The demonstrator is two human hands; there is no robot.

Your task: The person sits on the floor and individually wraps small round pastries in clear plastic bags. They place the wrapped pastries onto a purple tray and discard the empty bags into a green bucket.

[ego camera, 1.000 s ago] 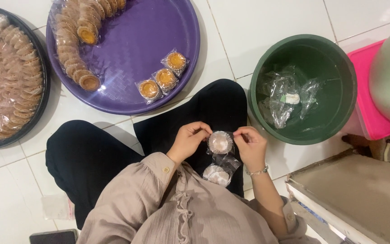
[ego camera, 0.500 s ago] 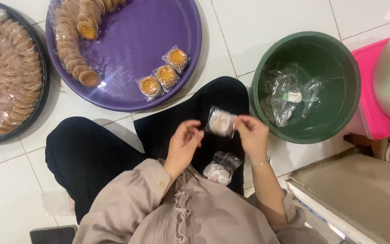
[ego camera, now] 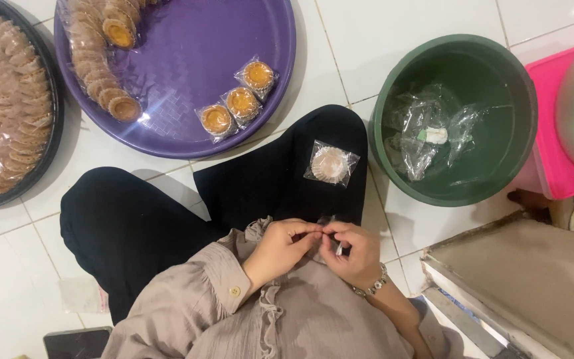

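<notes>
I sit on the tiled floor in black trousers. A tart in a clear wrapper (ego camera: 330,164) lies on my knee, untouched. Lower down, at my lap, my left hand (ego camera: 286,244) and my right hand (ego camera: 355,252) meet fingertip to fingertip. Both pinch a small clear plastic packet (ego camera: 327,225); my fingers hide most of it. My right wrist wears a bracelet.
A purple round tray (ego camera: 187,86) ahead holds three wrapped tarts (ego camera: 237,105) and a curved row of tart shells (ego camera: 104,73). At the far left is a dark tray (ego camera: 56,123) packed with shells. To the right stand a green basin (ego camera: 499,86) holding plastic wrappers, a pink container (ego camera: 553,133) and a grey box (ego camera: 533,286).
The wrapped tart held up between my hands now lies on my knee. Both hands have come back to my lap and closed on the other packet there.
</notes>
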